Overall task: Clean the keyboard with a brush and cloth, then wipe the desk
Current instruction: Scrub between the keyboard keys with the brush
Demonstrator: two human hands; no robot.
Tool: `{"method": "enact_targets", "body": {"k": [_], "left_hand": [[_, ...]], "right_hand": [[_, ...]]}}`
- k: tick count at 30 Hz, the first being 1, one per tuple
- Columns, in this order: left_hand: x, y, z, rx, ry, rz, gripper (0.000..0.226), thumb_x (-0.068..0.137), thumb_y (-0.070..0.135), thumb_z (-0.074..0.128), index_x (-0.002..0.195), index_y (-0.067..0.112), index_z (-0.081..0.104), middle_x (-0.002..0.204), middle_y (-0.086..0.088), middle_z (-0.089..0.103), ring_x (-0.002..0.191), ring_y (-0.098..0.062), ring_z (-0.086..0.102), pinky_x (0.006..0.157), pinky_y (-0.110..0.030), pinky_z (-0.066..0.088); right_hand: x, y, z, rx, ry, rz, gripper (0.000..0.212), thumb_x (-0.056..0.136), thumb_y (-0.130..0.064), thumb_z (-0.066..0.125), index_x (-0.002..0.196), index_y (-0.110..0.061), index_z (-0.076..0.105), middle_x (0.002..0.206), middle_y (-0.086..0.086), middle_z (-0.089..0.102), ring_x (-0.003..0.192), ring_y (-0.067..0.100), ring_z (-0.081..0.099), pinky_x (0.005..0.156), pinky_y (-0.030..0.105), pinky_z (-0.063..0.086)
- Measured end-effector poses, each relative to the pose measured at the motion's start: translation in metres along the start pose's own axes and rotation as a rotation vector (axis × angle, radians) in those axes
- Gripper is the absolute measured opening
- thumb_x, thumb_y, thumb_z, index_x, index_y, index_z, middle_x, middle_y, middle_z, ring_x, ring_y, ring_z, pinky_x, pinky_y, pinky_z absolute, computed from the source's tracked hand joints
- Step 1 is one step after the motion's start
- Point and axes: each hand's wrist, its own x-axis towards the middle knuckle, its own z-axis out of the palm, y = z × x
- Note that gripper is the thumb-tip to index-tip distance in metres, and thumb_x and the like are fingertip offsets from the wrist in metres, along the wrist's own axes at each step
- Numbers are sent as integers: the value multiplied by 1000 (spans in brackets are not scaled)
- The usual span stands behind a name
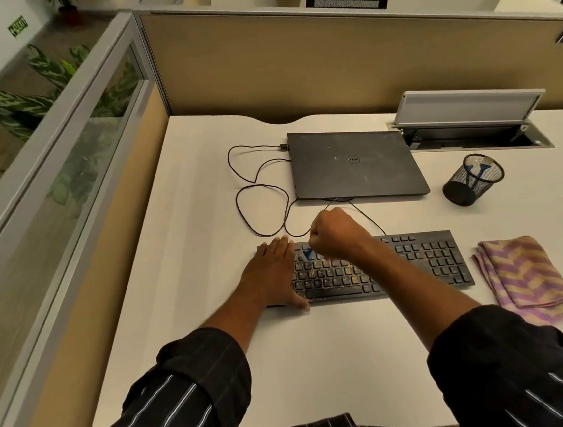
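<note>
A black keyboard (425, 258) lies on the white desk (205, 220), its left and middle keys speckled with yellowish crumbs. My left hand (274, 276) rests flat on the keyboard's left end, fingers together. My right hand (335, 234) is closed in a fist above the upper left keys, gripping a brush whose blue tip (309, 254) touches the keys just below the fist. A folded purple and tan cloth (523, 276) lies on the desk to the right of the keyboard, untouched.
A closed black laptop (354, 165) sits behind the keyboard, with a thin black cable (253, 188) looping to its left. A black mesh pen cup (473, 179) stands at right. An open cable hatch (471, 126) is at the back. Partition walls (292, 57) enclose the desk.
</note>
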Motion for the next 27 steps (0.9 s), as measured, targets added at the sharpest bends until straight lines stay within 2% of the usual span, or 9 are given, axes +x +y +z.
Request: {"method": "enact_targets", "body": {"k": [3,8,13,17,23,27], "left_hand": [[0,1,-1,5,4,1,143,60,86,69,158,6,4,168,-12,6,155,-27,4,126,-44,7],[-1,-2,1,2,7,-9,144,59,87,69,159,6,4,168,-12,6,155,-26,3,126,-43,6],[-4,-5,-1,24,39,-1,141,57,88,68,158,7,11,167,-11,13,154,-26,9,125,-42,7],[-5,-10,0,33,20,-24,145,55,90,67,158,7,8,167,-12,10,155,-26,7,125,-45,8],[-7,-11,-1,32,5,-38,145,56,90,67,158,7,7,168,-12,8,155,-26,6,125,-47,9],[-9,-12,0,29,13,-35,143,56,90,66,158,8,9,167,-11,10,155,-26,6,125,-47,9]], "right_hand": [[0,-1,2,-1,16,-42,16,88,-7,58,87,-5,74,83,9,71,72,19,66,73,33,59],[-4,-1,5,-55,-57,-62,14,87,-9,60,81,-3,71,76,9,69,69,20,66,70,35,58],[1,-3,4,-17,63,-97,19,89,-8,57,89,-8,75,83,7,72,70,17,65,70,33,59],[0,-3,9,-52,-14,-103,15,89,-7,60,93,-6,74,87,8,73,74,18,66,73,32,59],[-2,-9,3,-82,-35,-136,17,89,-8,57,86,-6,73,81,6,71,71,18,65,60,23,49],[0,-12,2,-70,7,-166,17,92,-9,56,92,-7,73,85,6,70,71,16,61,62,25,47]]}}
